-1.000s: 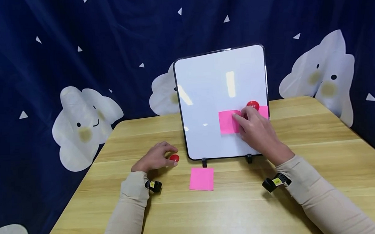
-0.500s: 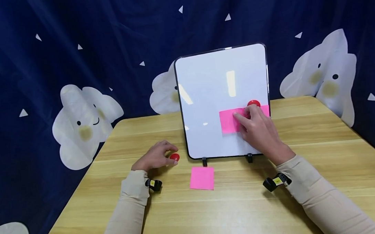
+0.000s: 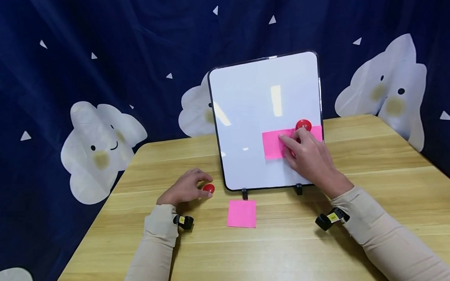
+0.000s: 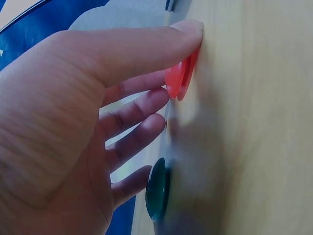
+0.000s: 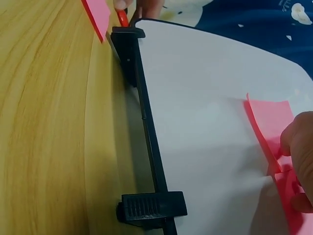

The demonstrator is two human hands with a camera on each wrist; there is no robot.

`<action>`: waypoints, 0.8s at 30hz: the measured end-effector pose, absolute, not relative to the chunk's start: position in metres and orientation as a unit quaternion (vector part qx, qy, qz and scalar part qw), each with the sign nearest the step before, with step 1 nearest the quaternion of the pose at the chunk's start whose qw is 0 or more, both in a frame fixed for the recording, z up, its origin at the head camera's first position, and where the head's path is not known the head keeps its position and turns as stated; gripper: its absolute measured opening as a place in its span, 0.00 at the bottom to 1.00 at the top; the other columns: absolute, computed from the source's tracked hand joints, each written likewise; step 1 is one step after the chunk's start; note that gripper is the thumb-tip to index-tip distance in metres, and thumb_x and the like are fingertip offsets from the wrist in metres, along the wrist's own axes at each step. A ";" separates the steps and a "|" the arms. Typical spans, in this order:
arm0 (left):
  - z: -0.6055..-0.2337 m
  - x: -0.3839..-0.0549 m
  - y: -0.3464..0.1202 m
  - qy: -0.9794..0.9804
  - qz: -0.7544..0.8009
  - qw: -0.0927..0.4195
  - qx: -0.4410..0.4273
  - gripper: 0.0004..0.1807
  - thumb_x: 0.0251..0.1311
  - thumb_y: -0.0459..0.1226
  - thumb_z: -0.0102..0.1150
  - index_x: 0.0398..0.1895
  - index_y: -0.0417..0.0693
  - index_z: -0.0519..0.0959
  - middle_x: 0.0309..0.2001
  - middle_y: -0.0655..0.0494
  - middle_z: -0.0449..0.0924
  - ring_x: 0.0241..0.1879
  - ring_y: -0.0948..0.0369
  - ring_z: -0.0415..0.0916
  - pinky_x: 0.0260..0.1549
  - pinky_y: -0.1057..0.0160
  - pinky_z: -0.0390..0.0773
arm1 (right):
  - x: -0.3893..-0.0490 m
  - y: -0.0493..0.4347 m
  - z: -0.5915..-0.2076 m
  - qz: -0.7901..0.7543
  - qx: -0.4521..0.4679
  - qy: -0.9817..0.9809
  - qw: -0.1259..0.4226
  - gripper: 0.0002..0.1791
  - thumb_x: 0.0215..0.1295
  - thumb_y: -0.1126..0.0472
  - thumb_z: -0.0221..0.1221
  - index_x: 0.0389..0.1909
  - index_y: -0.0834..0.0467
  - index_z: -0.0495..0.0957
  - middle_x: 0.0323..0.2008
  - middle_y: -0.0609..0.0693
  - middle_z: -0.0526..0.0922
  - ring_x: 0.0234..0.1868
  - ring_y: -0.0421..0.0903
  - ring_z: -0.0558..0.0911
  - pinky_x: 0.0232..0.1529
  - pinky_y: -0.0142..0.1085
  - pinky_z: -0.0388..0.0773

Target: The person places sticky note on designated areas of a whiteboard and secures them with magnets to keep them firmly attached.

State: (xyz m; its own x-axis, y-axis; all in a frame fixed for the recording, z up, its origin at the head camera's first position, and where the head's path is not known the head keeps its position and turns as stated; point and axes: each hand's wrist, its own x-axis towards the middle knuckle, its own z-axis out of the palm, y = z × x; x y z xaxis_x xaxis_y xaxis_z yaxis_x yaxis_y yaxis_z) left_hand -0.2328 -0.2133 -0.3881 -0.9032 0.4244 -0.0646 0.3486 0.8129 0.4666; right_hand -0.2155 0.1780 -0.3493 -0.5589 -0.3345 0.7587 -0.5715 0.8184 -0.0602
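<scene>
My left hand [image 3: 187, 187] pinches a round red magnet [image 4: 177, 83] on the table, thumb on the near side and fingers beyond it. A dark green magnet [image 4: 157, 190] is by the little finger, visible in the left wrist view only. Two pink sticky notes lie side by side low on the upright whiteboard [image 3: 246, 102]. My right hand [image 3: 310, 156] presses there, its leftmost digit on the left sticky note [image 3: 271, 145] and the rest covering much of the right sticky note [image 3: 317, 133]. Another red magnet [image 3: 303, 124] sits just above the right hand's fingers, at the note's top edge.
A third pink sticky note [image 3: 241, 213] lies flat on the wooden table [image 3: 251, 259] in front of the board. Black feet [image 5: 151, 205] support the whiteboard's lower edge. Behind it hangs a dark blue curtain [image 3: 161, 31] with cloud prints.
Both hands stay almost in place. A little more of the red magnet on the board shows above the right hand's fingers; otherwise the head view only shifts slightly.
</scene>
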 end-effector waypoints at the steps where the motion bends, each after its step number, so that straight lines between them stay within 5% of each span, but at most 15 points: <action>1: -0.388 -0.233 -0.213 0.949 0.228 0.083 0.203 0.25 0.51 0.44 0.77 0.54 0.53 0.83 0.53 0.58 0.75 0.56 0.54 0.68 0.57 0.50 0.69 | -0.216 0.178 -0.349 0.154 0.259 -0.870 0.391 0.30 0.43 0.66 0.79 0.53 0.61 0.85 0.37 0.61 0.74 0.33 0.55 0.75 0.26 0.47 0.81; 24: -0.385 -0.233 -0.217 0.939 0.248 0.096 0.217 0.18 0.53 0.40 0.75 0.48 0.53 0.83 0.52 0.57 0.76 0.55 0.54 0.67 0.57 0.50 0.69 | -0.218 0.181 -0.352 0.185 0.268 -0.858 0.397 0.25 0.49 0.64 0.76 0.50 0.61 0.83 0.30 0.56 0.76 0.23 0.48 0.72 0.20 0.38 0.72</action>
